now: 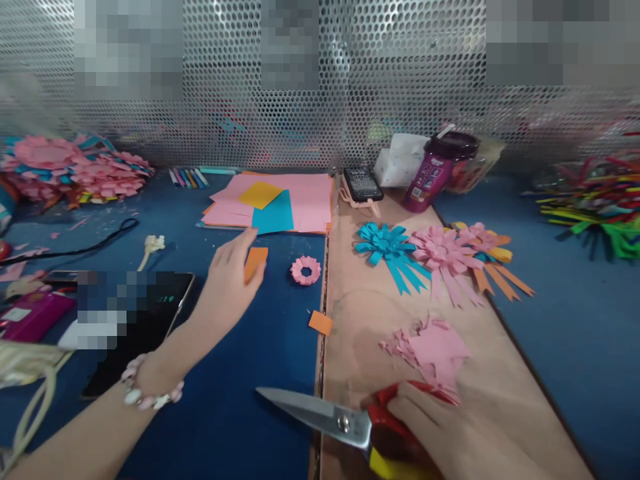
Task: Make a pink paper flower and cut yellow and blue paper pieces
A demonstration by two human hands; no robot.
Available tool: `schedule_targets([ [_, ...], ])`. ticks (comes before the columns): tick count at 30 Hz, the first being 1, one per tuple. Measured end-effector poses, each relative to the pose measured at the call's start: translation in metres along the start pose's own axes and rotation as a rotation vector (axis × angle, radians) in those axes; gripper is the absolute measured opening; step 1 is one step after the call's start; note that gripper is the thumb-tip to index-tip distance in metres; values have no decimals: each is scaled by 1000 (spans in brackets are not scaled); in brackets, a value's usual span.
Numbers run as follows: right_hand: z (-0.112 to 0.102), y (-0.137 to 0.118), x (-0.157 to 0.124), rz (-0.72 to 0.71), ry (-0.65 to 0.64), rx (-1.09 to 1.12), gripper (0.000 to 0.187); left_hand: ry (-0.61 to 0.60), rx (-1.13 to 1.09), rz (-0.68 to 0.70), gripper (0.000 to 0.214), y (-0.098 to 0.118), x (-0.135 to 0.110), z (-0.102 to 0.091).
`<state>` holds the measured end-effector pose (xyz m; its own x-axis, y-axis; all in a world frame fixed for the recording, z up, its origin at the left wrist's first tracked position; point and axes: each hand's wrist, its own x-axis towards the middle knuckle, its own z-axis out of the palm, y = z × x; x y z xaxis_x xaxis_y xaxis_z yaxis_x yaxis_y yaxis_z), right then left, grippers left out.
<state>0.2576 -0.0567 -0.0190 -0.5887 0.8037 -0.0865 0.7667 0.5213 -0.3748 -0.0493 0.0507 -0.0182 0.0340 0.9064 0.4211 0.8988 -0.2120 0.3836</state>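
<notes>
My left hand (233, 267) reaches over the blue tabletop, with a small orange paper piece (257, 261) between the thumb and fingers. Its index finger points toward the stacked sheets. My right hand (435, 427) is wrapped round the red handle of a pair of scissors (345, 421). The blades lie together and point left; a yellow part shows below the handle. Between the hands, a second orange paper piece (321, 323) lies at the cardboard's edge. A pink paper ring (305, 271) with a fringed rim sits right of my left hand.
Pink paper sheets (310, 200) are stacked ahead. Blue (383, 243) and pink paper rosettes (443, 250) lie on cardboard (360, 360), with pink scraps (440, 347) nearer. A purple cup (433, 170) and phone (363, 183) stand behind. A large phone (145, 333) lies left.
</notes>
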Motion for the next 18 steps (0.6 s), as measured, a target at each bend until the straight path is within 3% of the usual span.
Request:
schedule_targets([
  [5,13,5,0,-157,111,-48,17,-239,-5,268,21,35,-17,11],
  [8,6,0,2,-176,146,-81,18,-353,-78,269,23,48,-21,15],
  [10,-1,-5,3,-109,121,-112,18,-398,-116,241,22,49,-21,18],
  [15,-4,-9,5,-174,215,-27,21,-338,-85,200,19,45,-25,18],
  [18,-11,-10,11,-301,308,-102,9,-242,-14,298,11,43,-32,12],
])
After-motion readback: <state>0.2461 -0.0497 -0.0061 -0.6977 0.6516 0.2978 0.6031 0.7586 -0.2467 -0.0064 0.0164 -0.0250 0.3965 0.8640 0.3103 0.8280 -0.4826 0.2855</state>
